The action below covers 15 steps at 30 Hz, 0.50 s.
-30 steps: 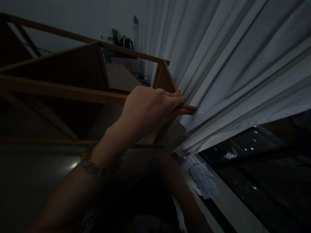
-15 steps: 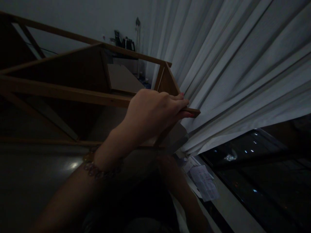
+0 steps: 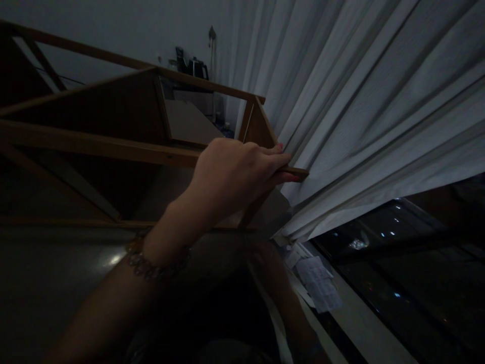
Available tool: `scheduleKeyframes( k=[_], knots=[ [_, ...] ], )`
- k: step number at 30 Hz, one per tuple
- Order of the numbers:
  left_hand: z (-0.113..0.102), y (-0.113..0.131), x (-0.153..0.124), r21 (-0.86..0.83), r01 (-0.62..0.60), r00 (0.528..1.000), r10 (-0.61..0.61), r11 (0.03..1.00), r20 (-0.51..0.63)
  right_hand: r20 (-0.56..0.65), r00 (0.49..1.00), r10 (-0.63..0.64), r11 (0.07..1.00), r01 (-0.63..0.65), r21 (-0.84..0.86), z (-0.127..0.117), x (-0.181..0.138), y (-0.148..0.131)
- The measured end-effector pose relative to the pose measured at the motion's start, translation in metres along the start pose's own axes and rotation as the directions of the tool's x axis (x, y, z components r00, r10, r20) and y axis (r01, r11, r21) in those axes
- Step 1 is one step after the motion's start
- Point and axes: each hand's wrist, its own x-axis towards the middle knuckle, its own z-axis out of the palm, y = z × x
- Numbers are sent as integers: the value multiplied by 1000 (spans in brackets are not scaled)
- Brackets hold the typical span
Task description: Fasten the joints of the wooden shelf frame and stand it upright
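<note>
A wooden shelf frame [image 3: 113, 144] with brown slats and dark panels stretches from the left edge to the middle, seeming to lie on its side. My left hand [image 3: 235, 169], with a beaded bracelet on its wrist, is closed around the wooden end piece at the frame's right corner. Its fingertips lie on top of that wood and along its near side. Lower down, my right hand [image 3: 267, 258] is in deep shadow beneath the corner. Its fingers are too dark to make out, and I cannot tell whether it touches anything.
White curtains [image 3: 341, 101] hang close on the right, by the frame's corner. Papers [image 3: 318, 283] lie on a ledge beside a dark window [image 3: 409, 268]. Behind the frame stands a black kettle [image 3: 197, 68]. A shiny grey floor [image 3: 76, 283] shows at lower left.
The view has shifted very slightly, so the frame and my left hand appear a little further left. My left hand keeps its grip. My right hand has moved slightly in the shadow.
</note>
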Motion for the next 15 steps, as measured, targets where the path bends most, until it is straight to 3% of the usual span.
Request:
scheduleKeyframes(
  k=[3, 6, 15],
  knots=[
    [-1, 1, 0, -13, -3, 1000, 3, 1000, 7, -154, 986, -60, 995, 47, -88, 3, -2, 4],
    [0, 0, 0, -5, -8, 1000, 8, 1000, 10, -212, 972, -98, 989, 72, -127, 6, -4, 6],
    [1, 0, 0, 39, -19, 1000, 20, 999, -20, -191, 974, -123, 991, 110, -75, 11, -9, 14]
  ],
)
